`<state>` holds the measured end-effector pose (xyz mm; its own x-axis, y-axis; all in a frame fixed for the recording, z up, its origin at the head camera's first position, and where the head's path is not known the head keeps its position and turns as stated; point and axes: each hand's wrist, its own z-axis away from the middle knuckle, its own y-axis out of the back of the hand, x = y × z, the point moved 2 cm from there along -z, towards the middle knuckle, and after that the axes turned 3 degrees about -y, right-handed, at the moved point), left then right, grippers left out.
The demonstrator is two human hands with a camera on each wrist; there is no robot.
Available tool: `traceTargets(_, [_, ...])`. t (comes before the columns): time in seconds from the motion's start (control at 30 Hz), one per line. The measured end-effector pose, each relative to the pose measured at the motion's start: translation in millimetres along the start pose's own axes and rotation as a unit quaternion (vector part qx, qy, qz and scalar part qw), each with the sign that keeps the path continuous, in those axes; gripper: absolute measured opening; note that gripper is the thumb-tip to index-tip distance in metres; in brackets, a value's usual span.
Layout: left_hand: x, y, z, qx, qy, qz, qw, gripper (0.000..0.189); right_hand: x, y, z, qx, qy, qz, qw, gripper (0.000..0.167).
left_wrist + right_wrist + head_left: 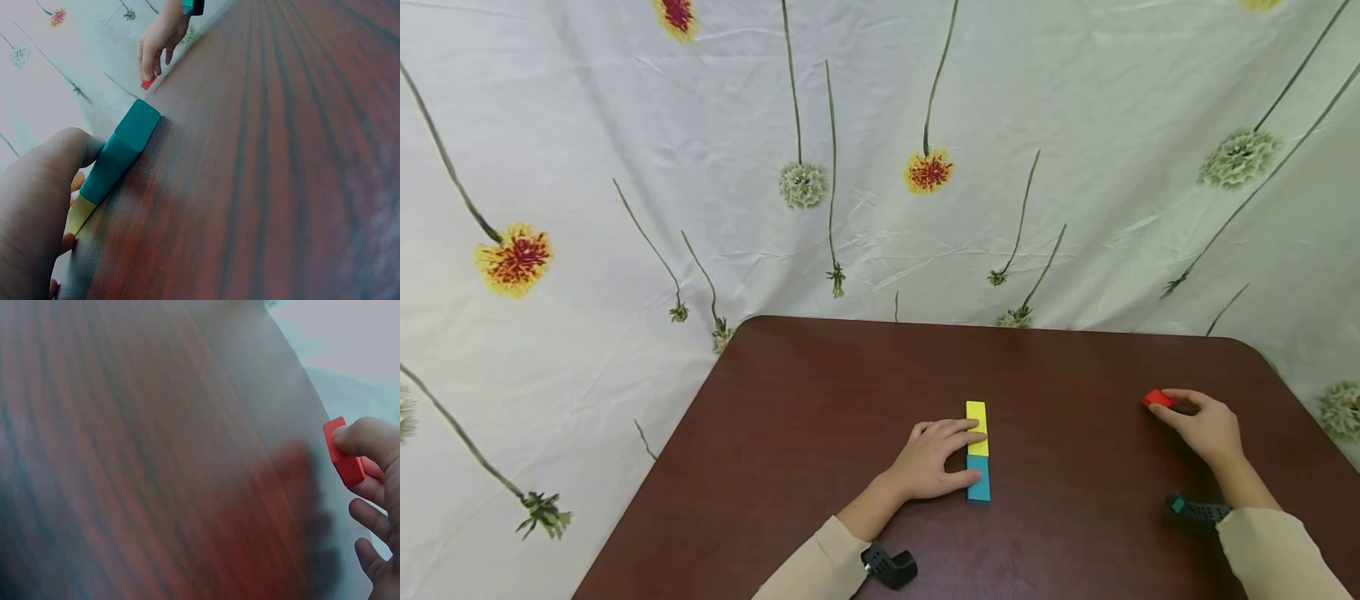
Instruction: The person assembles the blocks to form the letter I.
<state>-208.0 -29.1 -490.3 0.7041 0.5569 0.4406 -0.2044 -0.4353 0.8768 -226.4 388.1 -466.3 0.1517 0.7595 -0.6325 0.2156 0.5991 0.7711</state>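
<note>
A yellow block [977, 411] and a blue block [978, 490] lie end to end in one line on the dark wooden table. My left hand [929, 460] comes in from their left, fingers spread. Its fingertips rest on the yellow block and its thumb touches the blue block, which looks teal in the left wrist view [121, 147]. Farther right, my right hand [1210, 427] pinches a small red block [1157, 398] between thumb and fingers. In the right wrist view the thumb presses one face of the red block [349, 467], while the other fingers are spread apart.
The brown tabletop [820, 392] has rounded far corners. Behind it hangs a white cloth [880, 233] printed with flowers and stems. Each wrist wears a dark band, the left one [889, 567] close above the table.
</note>
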Motion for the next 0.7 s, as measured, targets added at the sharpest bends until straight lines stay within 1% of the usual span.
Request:
traceTargets(0.37, [-0.5, 0.8, -0.1, 0.002, 0.000, 0.000, 1.0000, 0.053, -20.2, -7.7, -5.0, 0.012, 0.034, -0.011, 0.9993, 0.055])
traceTargets(0.7, [0.4, 0.9, 0.2, 0.002, -0.001, -0.002, 1.0000, 0.053, -37.0, -12.3, -5.7, 0.003, 0.048, -0.024, 0.9985, 0.055])
